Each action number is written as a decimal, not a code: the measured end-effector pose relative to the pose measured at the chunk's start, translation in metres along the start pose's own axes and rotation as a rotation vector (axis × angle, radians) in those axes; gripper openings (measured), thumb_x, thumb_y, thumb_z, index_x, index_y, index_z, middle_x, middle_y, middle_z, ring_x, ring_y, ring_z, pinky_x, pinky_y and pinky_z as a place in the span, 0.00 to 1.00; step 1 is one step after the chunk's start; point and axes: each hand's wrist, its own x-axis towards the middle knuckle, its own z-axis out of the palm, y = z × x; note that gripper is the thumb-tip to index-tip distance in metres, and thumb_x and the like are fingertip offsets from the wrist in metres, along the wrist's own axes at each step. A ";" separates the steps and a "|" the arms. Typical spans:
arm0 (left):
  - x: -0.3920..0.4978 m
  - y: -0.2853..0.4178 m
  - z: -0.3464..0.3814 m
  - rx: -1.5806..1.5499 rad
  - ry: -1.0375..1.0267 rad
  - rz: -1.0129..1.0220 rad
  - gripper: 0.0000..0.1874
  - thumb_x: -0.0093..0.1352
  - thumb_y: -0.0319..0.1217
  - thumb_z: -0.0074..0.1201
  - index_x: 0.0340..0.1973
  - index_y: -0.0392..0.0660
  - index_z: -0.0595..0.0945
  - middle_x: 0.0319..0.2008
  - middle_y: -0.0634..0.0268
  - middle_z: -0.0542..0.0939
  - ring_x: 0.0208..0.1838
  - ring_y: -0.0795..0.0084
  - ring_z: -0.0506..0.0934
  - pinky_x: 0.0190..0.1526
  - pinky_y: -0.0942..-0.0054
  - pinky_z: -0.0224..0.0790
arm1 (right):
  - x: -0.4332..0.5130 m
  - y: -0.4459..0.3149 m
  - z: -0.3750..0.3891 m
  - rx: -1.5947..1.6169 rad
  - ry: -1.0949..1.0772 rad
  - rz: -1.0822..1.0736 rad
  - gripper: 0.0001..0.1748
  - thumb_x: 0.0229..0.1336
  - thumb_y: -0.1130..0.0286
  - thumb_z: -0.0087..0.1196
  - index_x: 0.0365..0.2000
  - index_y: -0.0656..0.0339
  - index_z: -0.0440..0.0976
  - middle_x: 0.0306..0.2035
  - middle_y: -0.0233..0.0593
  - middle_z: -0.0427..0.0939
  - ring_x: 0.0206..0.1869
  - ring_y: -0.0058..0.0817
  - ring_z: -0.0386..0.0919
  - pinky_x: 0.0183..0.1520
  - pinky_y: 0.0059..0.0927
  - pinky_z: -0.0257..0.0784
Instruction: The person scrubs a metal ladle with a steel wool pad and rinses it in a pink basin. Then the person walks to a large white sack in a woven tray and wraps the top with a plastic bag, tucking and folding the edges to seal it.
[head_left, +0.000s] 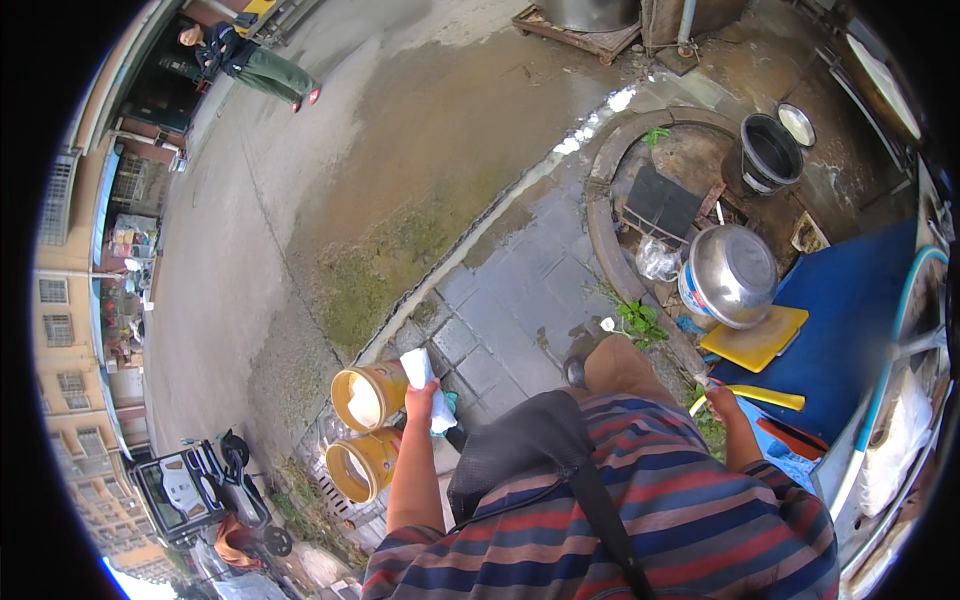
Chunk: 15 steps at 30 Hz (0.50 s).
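My left hand (421, 401) is closed around a folded white cloth or paper (418, 367), whose lower part hangs past the fingers. Just left of it two yellow buckets (386, 386) stand side by side on the paving, each with something whitish inside. On the other side of my body, my right hand (721, 405) is low beside a yellow strip-like object (769, 397); whether the fingers hold it is unclear. An orange-red object (793, 440) lies just beyond that hand. Further up, a yellow board (757, 339) rests by an upturned metal basin (733, 276) on a white bucket.
A curved stone kerb (604, 217) rings a patch with a black bucket (772, 154) and a dark flat panel (661, 202). A narrow gutter (450, 262) crosses the wet ground. A person (251, 64) stands at the upper left; a parked vehicle (176, 495) is at the lower left.
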 end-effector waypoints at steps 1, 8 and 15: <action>0.025 0.024 0.004 0.043 0.003 -0.026 0.16 0.57 0.33 0.64 0.38 0.39 0.80 0.31 0.64 0.81 0.32 0.73 0.78 0.35 0.70 0.70 | 0.008 0.000 0.004 0.312 -0.011 0.256 0.14 0.50 0.60 0.55 0.29 0.61 0.78 0.25 0.49 0.78 0.30 0.46 0.79 0.33 0.43 0.71; 0.137 0.094 0.033 0.382 0.073 0.127 0.14 0.57 0.36 0.64 0.31 0.38 0.82 0.29 0.62 0.82 0.32 0.70 0.79 0.36 0.68 0.71 | 0.127 -0.071 -0.005 -0.182 -0.089 0.039 0.09 0.56 0.58 0.46 0.26 0.49 0.69 0.20 0.27 0.65 0.24 0.26 0.67 0.25 0.38 0.59; 0.199 0.172 0.074 0.638 0.069 -0.096 0.15 0.56 0.37 0.64 0.31 0.37 0.82 0.29 0.60 0.82 0.31 0.69 0.80 0.34 0.66 0.71 | 0.231 -0.277 -0.114 0.373 0.275 -0.023 0.13 0.51 0.62 0.56 0.29 0.63 0.78 0.28 0.44 0.81 0.33 0.38 0.80 0.38 0.36 0.73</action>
